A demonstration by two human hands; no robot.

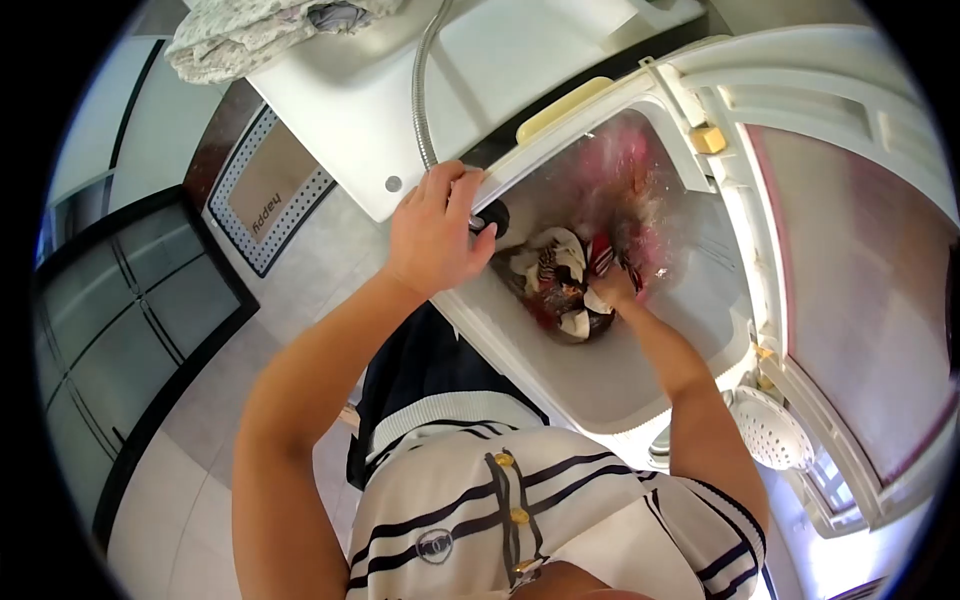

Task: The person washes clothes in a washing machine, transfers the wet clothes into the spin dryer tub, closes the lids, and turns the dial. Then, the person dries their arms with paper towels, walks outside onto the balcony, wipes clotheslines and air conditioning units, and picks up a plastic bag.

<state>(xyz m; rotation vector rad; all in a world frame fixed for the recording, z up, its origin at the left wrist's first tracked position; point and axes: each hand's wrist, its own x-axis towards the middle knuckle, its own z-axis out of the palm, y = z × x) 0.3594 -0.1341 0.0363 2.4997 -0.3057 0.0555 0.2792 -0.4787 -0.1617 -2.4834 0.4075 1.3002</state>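
Note:
My left hand [435, 235] is closed around a black shower head [490, 220] at the near left rim of a deep pale plastic tub [600, 385]. A metal hose [425, 90] runs from the top of the view to that hand. Inside the tub, my right hand [612, 288] grips a bundle of wet clothes [560, 270] in white, red, black and striped pattern. Its fingertips are partly hidden in the fabric. Reddish, rippled water [610, 170] covers the far part of the tub floor.
A hinged lid [850, 260] stands raised on the tub's right. Left of the tub are a white counter [340, 130] with folded patterned cloth [260, 35], a mat [270, 190] and a black-framed glass panel [140, 300]. A perforated white scoop-like piece [770, 428] hangs at the lower right.

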